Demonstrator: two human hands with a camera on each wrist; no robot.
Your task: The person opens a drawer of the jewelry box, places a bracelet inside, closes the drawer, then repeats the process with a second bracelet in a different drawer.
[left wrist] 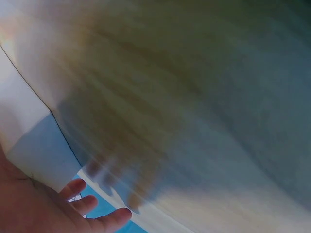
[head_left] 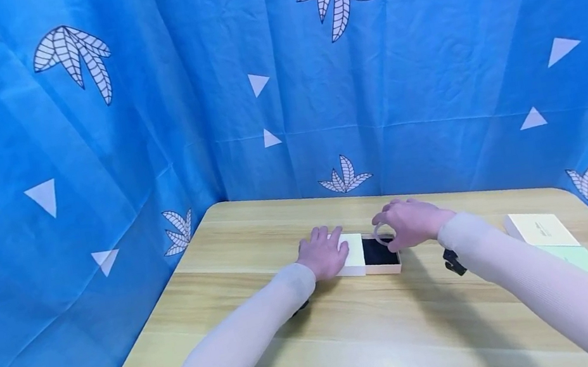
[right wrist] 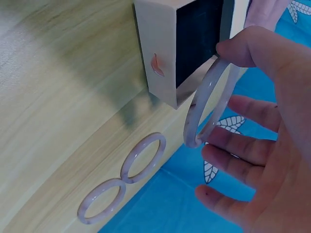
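Note:
My left hand [head_left: 324, 254] rests on the white sleeve [head_left: 354, 257] of a small box, fingers spread over its top; in the left wrist view its fingers reach past the box edge. Out of the sleeve's right end sticks a drawer [head_left: 384, 269] with a black lining. Above this drawer, my right hand [head_left: 409, 223] pinches a pale, glossy bangle [right wrist: 194, 111] between thumb and fingers. The bangle hangs tilted at the drawer's edge. Two similar bangles, one nearer the box [right wrist: 127, 162] and one farther off [right wrist: 82, 206], lie on the table in the right wrist view.
At the right of the wooden table [head_left: 322, 359] lies a white box [head_left: 540, 228] with small writing, and a pale green piece [head_left: 577, 257] adjoins it. A blue patterned curtain [head_left: 278, 83] hangs along the table's back and left edges.

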